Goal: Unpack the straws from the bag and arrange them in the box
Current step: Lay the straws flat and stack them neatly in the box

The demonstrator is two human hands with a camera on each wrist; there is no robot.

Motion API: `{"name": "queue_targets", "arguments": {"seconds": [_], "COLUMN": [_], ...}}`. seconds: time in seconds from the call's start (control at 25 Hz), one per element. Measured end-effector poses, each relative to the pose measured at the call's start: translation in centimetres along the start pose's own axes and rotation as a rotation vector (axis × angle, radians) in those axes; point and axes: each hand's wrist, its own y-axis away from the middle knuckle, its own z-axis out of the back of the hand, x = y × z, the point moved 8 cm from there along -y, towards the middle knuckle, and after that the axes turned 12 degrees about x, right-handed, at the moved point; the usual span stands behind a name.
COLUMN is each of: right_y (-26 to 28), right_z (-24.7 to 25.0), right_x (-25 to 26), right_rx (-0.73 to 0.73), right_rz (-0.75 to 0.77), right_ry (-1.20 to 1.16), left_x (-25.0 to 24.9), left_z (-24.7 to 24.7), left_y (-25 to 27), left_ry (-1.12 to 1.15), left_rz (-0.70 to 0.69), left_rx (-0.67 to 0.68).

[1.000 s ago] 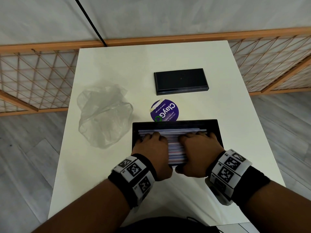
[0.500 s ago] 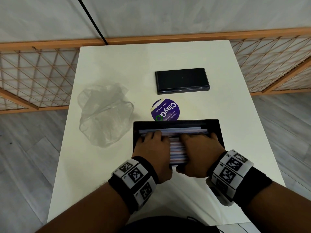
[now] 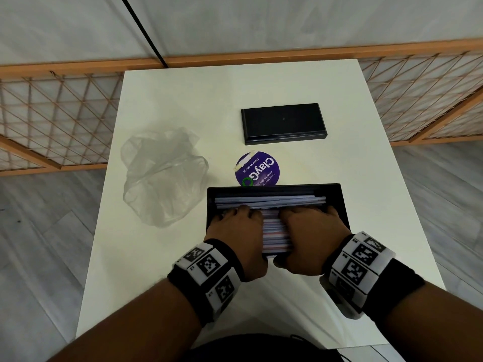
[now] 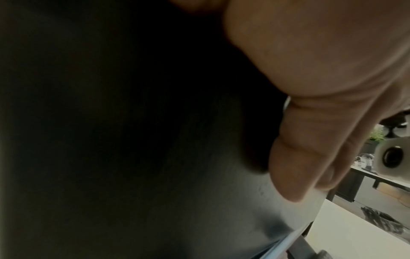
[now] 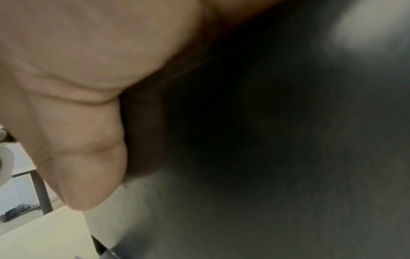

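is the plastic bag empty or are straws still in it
Empty, as far as the head view shows: the clear plastic bag lies crumpled on the table with nothing visible through it. The straws lie in the box.

I see a black lid [image 3: 283, 123] upper centre on the white table [image 3: 162, 95], a purple round sticker [image 3: 257, 169] just below it.

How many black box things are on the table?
2. The open box with the straws is near the person, under both hands. The lid lies farther back on the table, apart from it.
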Motion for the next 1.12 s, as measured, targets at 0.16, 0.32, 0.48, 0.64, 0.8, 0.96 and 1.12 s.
{"name": "queue_targets", "arguments": {"seconds": [0.16,0.32,0.48,0.64,0.8,0.96,1.12], "right_y": [-0.05,0.05,-0.04,-0.04,0.20,0.31,0.17], "right_z": [0.03,0.13,-0.12,-0.19,-0.01,0.04,-0.16], "right_x": [0.01,-0.01,-0.11,-0.17,-0.02,-0.07,-0.02], "right_rx": [0.017,-0.018,-0.005,0.016,0.015,-0.011,0.014], "right_rz": [-0.011,0.010,0.002,-0.024,-0.009,-0.004,-0.021], "right_ry": [0.000,-0.025,-0.024,0.014,0.005,-0.007,0.022], "left_x": [0.16,0.11,0.12,0.10,0.02,-0.07,0.08], "left_z": [-0.04,-0.08,-0.07,-0.02,-0.02,0.19,0.01], "left_y": [-0.13,-0.35,-0.24,0.09,0.07,0.10,0.15], "left_ry": [0.014,0.032,0.021,-0.008,0.013,0.024,0.005], "left_rz": [0.003,-0.006,0.004,0.018,-0.001,-0.010,0.005], "left_rx": [-0.010,-0.007,-0.012,-0.020,-0.022,-0.036,-0.011]}}
